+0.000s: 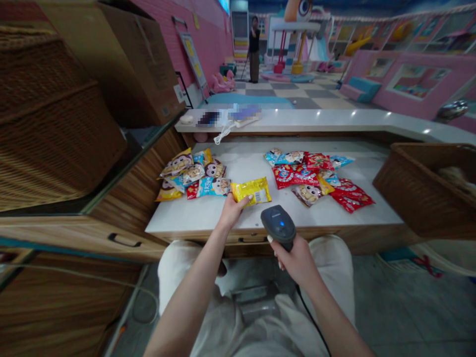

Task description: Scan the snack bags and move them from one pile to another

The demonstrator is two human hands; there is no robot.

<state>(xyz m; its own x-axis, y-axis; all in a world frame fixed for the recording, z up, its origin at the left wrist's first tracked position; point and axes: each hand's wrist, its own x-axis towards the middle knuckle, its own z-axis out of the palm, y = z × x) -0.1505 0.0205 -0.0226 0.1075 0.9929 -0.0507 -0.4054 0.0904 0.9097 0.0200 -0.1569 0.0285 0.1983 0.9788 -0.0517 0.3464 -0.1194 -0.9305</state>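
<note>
While your left hand [232,210] pinches a yellow snack packet [251,191], your right hand [297,260] grips a handheld barcode scanner [278,225] just beside it, not touching.

Packet: long axis runs nearly across your view, roughly parallel to the front edge of the white counter [245,168], with its far right corner angled slightly away from you. It is held low over the counter, near that front edge, with one broad face up. Your left thumb [249,199] lies on that face; the other fingers curl beneath the near edge, closed on the packet.

Scanner: the head points up and forward, toward the packet, with a blue light lit on top. Your right fingers [270,239] wrap around the grip, closed on it. A black cable [312,317] runs down from its base.

Counts: 1 packet in hand, 1 scanner. Left group of snack packets [191,174]: about 7, overlapping, so the exact number is unclear. Right group of snack packets [312,176]: about 9, also overlapping. Both groups lie on the counter, one to either side of your hands. 1 woven basket [424,188] stands at the counter's right end, and 1 other person [254,49] stands far off.
</note>
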